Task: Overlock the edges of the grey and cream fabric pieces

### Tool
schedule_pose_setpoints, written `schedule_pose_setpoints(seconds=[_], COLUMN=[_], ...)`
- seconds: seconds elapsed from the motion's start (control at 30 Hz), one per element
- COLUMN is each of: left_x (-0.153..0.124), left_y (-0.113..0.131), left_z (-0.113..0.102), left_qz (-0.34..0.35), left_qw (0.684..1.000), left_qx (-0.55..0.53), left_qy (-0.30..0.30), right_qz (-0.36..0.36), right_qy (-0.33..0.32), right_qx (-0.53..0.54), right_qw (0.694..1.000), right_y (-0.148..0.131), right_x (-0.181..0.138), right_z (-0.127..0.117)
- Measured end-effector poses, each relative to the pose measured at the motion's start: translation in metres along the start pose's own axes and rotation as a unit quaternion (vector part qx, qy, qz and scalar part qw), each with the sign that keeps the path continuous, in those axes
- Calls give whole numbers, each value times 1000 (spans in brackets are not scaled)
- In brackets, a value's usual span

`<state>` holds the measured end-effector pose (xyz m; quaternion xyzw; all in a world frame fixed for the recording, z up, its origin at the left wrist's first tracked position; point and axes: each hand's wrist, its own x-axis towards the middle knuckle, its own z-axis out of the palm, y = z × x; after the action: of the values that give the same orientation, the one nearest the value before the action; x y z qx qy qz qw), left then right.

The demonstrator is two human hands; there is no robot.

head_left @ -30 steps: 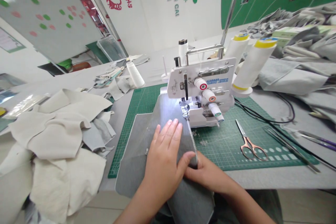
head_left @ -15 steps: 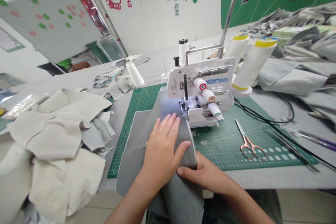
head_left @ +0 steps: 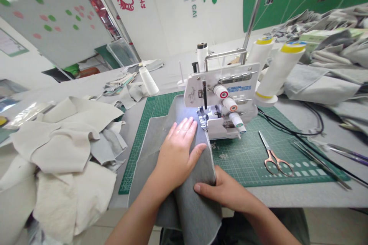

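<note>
A grey piece of fabric [head_left: 152, 141] lies under the lit needle area of a white overlock sewing machine [head_left: 221, 88], its near end hanging over the table edge. White stitching runs along its right edge, below the presser foot [head_left: 202, 121]. My left hand [head_left: 179, 151] rests flat on the fabric just left of the foot, fingers stretched forward and thumb out. Closer to me, my right hand [head_left: 220, 187] grips the fabric's right edge, thumb on top and fingers underneath, mostly hidden.
Scissors [head_left: 274, 157] and tweezers [head_left: 319, 164] lie on the green cutting mat [head_left: 247, 172] to the right. Cream and grey fabric pieces [head_left: 63, 138] are heaped on the left. Thread cones [head_left: 281, 69] stand behind the machine, and black cables [head_left: 299, 132] cross the mat's right side.
The fabric has shifted forward, away from me, under the machine. My left hand has slid slightly forward with it. My right hand keeps nearly the same place at the edge.
</note>
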<state>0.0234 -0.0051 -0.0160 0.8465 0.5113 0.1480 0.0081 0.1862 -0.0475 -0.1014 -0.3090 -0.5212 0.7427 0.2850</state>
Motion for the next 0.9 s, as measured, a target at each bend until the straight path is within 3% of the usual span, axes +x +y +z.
schedule_pose_setpoints(seconds=[0.37, 0.57, 0.7, 0.9], left_x=[15, 20, -14, -73], left_y=[-9, -13, 11, 53], left_z=[-4, -3, -5, 11], left_qz=[1, 0, -1, 17], left_qw=[1000, 999, 994, 998], left_qx=[-15, -24, 12, -9], left_qy=[-14, 24, 106, 66], right_qz=[7, -9, -33, -39], right_qy=[0, 2, 14, 7], right_qx=[-7, -24, -38, -51], right_qw=[1000, 1000, 999, 998], right_y=[-3, -2, 0, -3], right_x=[1, 2, 4, 6], right_z=[0, 0, 1, 3])
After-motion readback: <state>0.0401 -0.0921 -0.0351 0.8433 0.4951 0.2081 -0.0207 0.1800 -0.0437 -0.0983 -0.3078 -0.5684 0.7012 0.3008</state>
